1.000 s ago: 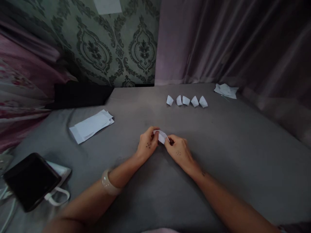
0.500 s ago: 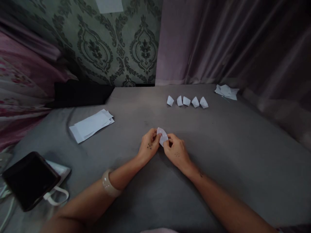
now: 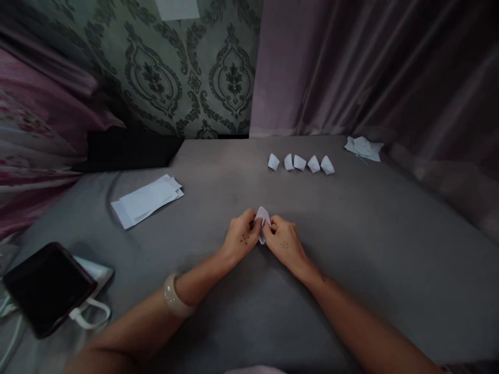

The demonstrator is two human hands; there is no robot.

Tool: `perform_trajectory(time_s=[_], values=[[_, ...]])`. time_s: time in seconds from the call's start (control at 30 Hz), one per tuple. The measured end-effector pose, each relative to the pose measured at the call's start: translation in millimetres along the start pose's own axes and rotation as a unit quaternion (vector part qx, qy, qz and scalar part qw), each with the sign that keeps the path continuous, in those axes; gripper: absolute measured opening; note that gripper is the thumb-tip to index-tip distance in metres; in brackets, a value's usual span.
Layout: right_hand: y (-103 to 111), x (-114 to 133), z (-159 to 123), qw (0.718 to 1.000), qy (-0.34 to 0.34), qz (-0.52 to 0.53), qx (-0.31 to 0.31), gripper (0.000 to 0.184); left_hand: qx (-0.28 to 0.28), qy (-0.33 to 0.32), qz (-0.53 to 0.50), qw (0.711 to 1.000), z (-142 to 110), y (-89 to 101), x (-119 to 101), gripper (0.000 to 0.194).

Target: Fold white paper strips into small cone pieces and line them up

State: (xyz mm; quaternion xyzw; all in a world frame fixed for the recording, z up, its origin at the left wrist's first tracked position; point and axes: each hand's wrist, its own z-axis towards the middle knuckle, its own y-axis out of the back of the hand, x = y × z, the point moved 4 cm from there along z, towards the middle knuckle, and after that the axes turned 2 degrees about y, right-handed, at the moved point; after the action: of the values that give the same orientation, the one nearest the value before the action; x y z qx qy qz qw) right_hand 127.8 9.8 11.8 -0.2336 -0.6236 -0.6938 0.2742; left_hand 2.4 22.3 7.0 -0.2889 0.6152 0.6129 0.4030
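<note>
Left hand (image 3: 240,240): pinching folded paper (image 3: 262,212)
Right hand (image 3: 286,243): pinching its opposite side
Pressure: best light, even
Five paper shapes (image 3: 300,163): near grey sheet's (image 3: 374,239) far edge

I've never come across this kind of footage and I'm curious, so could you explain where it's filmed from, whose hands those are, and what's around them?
There's no machine here, just a person's bare hands. One camera, worn on the head, looks forward and down, so the arms reach in from the bottom of the picture. The left hand and right hand together hold a small piece of folded white paper above a gray surface. Beyond them, toward the right, five small folded paper pieces sit in a row, with a loose paper pile farther right. On the left lie some flat paper strips and, nearer the person, a dark-screened device beside a white cable.
</note>
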Motion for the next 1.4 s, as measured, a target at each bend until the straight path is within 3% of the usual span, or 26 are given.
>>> perform_trajectory(time_s=[0.33,0.67,1.07,1.4], values=[[-6,-4,0,0.998,-0.017,-0.036,0.042,0.021,0.018,0.02,0.159,0.987,-1,-3.2,3,0.015],[-7,-9,5,0.997,-0.022,0.023,0.074,0.02,0.042,0.041,0.185,0.981,5,0.3,5,0.021],[-8,-9,8,0.987,-0.099,0.088,0.086,0.022,0.048,0.045,0.205,0.977,5,0.2,5,0.014],[-10,-9,9,0.987,-0.112,0.07,0.088,0.019,0.106,0.018,0.308,0.945,0,2.5,-6,0.018]])
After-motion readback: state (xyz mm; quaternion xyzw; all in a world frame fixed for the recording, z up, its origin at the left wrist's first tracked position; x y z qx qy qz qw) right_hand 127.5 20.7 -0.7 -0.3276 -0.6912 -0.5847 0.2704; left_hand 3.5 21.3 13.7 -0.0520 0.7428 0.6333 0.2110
